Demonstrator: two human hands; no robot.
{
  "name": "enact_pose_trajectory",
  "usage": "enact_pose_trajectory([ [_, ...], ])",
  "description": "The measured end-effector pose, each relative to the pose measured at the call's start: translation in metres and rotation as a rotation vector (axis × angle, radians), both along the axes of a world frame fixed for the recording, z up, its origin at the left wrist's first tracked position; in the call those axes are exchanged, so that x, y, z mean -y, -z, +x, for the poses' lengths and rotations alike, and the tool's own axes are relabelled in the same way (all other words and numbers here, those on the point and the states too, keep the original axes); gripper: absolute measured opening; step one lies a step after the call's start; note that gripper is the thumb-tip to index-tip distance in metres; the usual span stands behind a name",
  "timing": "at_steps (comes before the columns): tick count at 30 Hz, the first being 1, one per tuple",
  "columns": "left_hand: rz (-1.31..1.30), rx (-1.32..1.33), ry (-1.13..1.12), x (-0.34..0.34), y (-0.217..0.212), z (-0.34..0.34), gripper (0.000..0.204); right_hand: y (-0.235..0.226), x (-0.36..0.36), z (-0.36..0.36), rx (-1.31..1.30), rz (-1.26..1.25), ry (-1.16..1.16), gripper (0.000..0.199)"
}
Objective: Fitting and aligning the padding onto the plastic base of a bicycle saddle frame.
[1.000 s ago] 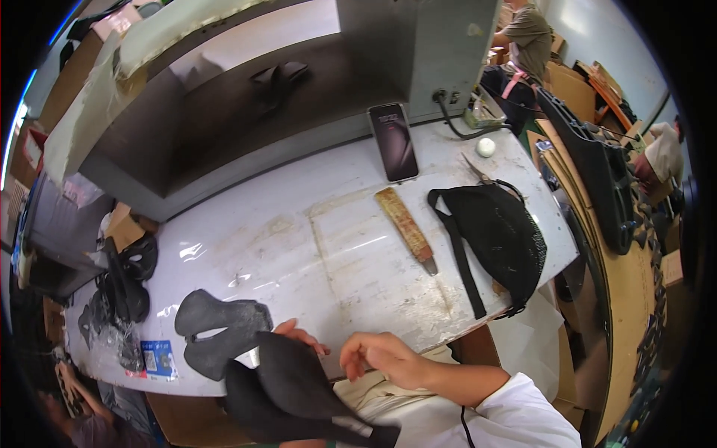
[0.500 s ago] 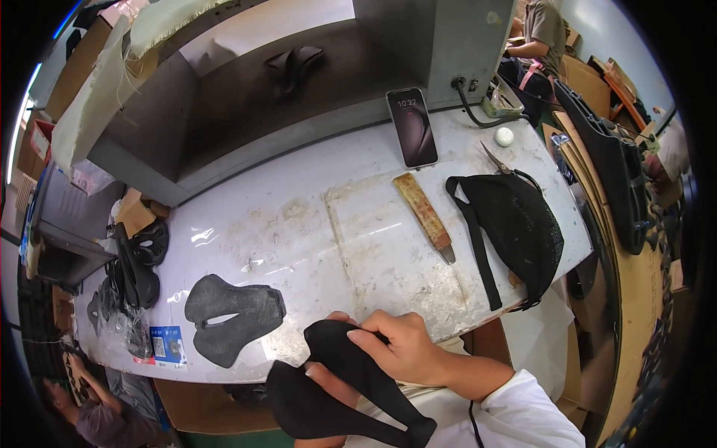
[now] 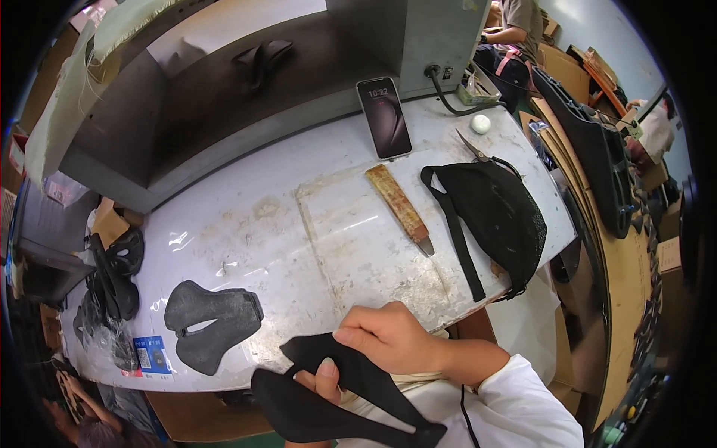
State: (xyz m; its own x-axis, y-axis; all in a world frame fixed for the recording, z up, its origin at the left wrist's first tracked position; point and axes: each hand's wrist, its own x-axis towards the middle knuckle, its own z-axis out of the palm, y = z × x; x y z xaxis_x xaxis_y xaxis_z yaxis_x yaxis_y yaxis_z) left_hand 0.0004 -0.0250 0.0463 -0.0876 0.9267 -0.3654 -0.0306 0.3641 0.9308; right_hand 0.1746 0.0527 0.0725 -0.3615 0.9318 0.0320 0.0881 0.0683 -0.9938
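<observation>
Both hands hold a flat black cut-out piece of material [image 3: 336, 396] at the near edge of the worn white worktable [image 3: 246, 231]. My right hand [image 3: 392, 340] grips its upper edge from above. My left hand [image 3: 325, 381] is mostly hidden under the piece, only the thumb showing on top. A similar dark grey shaped piece [image 3: 211, 321] lies flat on the table to the left of my hands.
On the table lie a transparent cutting plate [image 3: 358, 231], a wooden-handled tool [image 3: 399, 207], a black mesh bag [image 3: 497, 213], scissors [image 3: 472, 145], a propped phone [image 3: 384, 117] and a small white ball [image 3: 481, 124]. Black pieces are heaped at left [image 3: 112, 276]. Another person sits at the back right [image 3: 519, 22].
The black piece has shifted right and slightly up in my hands, and my right hand has closed over its upper edge. The view has drifted toward the table.
</observation>
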Motion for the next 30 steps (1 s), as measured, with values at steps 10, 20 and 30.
enact_pose_trajectory([
  [10, 0.113, -0.021, -0.037, -0.001, 0.003, 0.007, 0.041, 0.012, 0.0, -0.014, -0.481, -0.429, -0.212, 0.025],
  [20, 0.06, 0.174, -0.033, -0.022, -0.012, -0.011, 0.03, 0.047, 0.02, 0.015, -0.178, -0.542, -0.556, 0.034],
  [30, 0.1, 0.768, -0.214, -0.02, 0.029, 0.006, 0.045, 0.041, 0.021, 0.007, -0.482, -0.46, -0.372, 0.034],
])
